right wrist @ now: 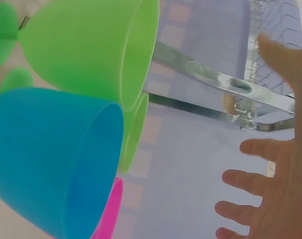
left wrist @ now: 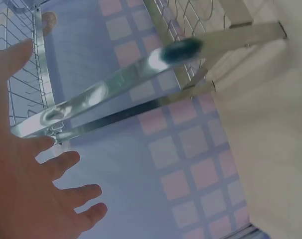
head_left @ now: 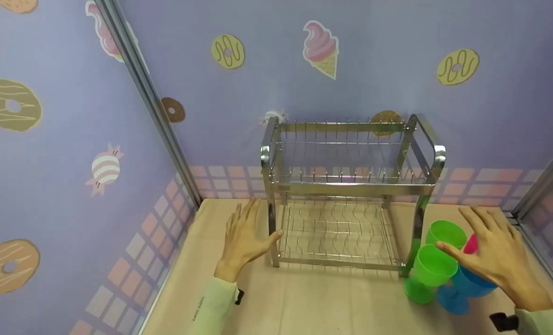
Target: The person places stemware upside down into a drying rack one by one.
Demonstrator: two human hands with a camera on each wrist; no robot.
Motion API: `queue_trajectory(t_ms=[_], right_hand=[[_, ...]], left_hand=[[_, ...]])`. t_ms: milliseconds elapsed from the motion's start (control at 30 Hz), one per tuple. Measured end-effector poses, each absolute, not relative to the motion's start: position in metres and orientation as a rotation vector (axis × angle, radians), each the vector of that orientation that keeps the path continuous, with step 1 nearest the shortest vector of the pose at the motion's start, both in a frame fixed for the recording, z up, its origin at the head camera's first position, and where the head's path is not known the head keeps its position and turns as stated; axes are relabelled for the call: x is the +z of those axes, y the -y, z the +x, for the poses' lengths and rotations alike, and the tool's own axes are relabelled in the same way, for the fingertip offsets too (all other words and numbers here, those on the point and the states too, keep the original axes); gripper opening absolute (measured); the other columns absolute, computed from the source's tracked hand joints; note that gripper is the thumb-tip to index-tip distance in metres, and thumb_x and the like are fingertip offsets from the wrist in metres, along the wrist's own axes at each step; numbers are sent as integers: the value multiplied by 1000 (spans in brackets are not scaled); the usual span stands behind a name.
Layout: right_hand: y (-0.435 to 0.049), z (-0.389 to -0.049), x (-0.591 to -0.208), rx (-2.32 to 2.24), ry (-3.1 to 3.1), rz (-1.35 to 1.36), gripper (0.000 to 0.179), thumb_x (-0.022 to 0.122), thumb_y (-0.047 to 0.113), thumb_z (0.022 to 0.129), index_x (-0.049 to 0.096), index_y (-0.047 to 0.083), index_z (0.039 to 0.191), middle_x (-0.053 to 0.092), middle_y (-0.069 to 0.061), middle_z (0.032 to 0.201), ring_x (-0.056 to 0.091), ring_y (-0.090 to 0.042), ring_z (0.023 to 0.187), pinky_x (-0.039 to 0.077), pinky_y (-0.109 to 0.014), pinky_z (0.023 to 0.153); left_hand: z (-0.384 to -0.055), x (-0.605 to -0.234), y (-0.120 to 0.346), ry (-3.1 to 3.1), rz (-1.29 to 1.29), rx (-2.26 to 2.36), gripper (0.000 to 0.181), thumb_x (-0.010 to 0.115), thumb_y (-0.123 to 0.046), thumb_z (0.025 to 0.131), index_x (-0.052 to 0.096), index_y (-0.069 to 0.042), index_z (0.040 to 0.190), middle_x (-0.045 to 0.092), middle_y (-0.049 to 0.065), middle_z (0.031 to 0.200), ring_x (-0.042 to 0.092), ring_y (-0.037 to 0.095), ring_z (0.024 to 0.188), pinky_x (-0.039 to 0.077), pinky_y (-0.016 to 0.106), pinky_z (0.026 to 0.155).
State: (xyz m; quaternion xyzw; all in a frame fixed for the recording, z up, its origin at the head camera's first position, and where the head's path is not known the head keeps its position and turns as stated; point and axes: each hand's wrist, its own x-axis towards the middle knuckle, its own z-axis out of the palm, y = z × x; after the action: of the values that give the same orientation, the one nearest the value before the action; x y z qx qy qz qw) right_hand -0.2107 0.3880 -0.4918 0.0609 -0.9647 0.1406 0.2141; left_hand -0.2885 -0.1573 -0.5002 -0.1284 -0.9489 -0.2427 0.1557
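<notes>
A two-tier metal dish rack [head_left: 351,189] stands against the back wall, its wire shelves bare. My left hand [head_left: 244,237] is spread beside the rack's left front leg, the thumb overlapping that leg in the head view. On the right, my right hand [head_left: 497,253] hovers over a group of plastic goblets, fingers apart and holding nothing. The front green goblet [head_left: 435,266] stands by the rack's right leg, with another green goblet [head_left: 446,231] behind it. A blue goblet [head_left: 474,283] is partly under the right hand, which also hides most of a pink goblet [head_left: 471,244].
A pale cloth covers the table [head_left: 318,298]. Purple walls with printed sweets [head_left: 323,49] enclose the back and sides. Metal posts [head_left: 151,102] run up the corners, the left one near the table's back left corner.
</notes>
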Motion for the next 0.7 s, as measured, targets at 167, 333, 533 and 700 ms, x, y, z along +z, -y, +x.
queue_trajectory(t_ms=[167,333,533,700], right_hand=[[-396,-186,-496,566,2637,90,104,86,53,83,40,4,162,42,-34,158,40,-66,137,29,-90,100],[-400,-165,-505,722,2557,-9,101,91,42,82,43,-1,159,43,-36,156,42,-66,134,34,-87,99],[-396,-153,-518,822,2442,-92,96,95,29,79,46,-6,154,45,-35,154,45,-65,133,37,-85,103],[-396,-145,-529,878,2399,-149,96,94,26,80,44,-6,155,45,-36,155,43,-64,136,33,-85,109]], left_hand=[[-290,-512,144,2654,-405,-920,95,74,-56,94,34,-10,167,39,14,171,34,48,157,29,68,127],[-296,-529,136,2617,-405,-1158,84,74,-41,100,35,-7,166,42,17,168,42,43,154,36,62,126],[-307,-552,131,2415,-359,-1543,61,71,-6,101,46,7,155,56,32,150,66,51,126,56,60,107],[-315,-561,125,2292,-249,-1583,48,71,5,97,60,6,144,67,33,136,77,46,103,66,48,88]])
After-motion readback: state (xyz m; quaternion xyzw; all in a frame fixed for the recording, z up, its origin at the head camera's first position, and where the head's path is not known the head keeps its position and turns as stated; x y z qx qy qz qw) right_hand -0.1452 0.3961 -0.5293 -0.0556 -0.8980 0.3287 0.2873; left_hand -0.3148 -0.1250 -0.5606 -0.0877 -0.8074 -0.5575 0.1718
